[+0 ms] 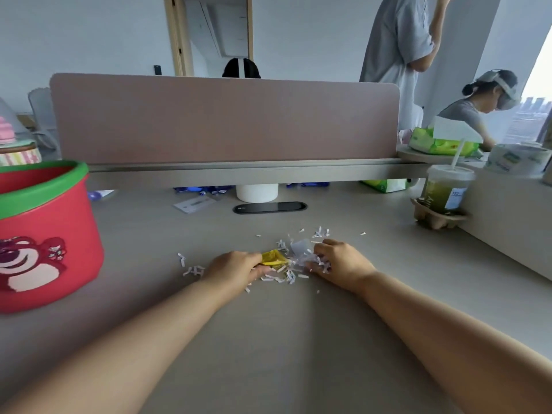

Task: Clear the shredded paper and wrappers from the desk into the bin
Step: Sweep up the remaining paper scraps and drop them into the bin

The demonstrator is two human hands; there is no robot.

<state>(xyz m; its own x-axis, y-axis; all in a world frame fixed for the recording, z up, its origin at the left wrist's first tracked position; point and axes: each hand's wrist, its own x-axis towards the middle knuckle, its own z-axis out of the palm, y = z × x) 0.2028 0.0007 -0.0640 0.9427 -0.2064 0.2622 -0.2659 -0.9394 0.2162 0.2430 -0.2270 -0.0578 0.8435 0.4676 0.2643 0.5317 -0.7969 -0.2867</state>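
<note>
The shredded paper [291,268] sits mid-desk [298,339], yellow wrapper [273,258] mixed in. Both hands are raking it into one heap: left hand [236,268] has fingers curled, pinching the wrapper's edge, right hand [340,262] is cupped over the shreds. Stray bits [191,267] lie left of the heap. Red bin [44,234] waits well off to the left, so probably one scoop-and-carry

bin [44,234] – cut by left edge | hands' fingertips – hidden in shreds [286,270]

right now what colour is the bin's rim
Green, on a red bin; clearest in the head view.
</note>
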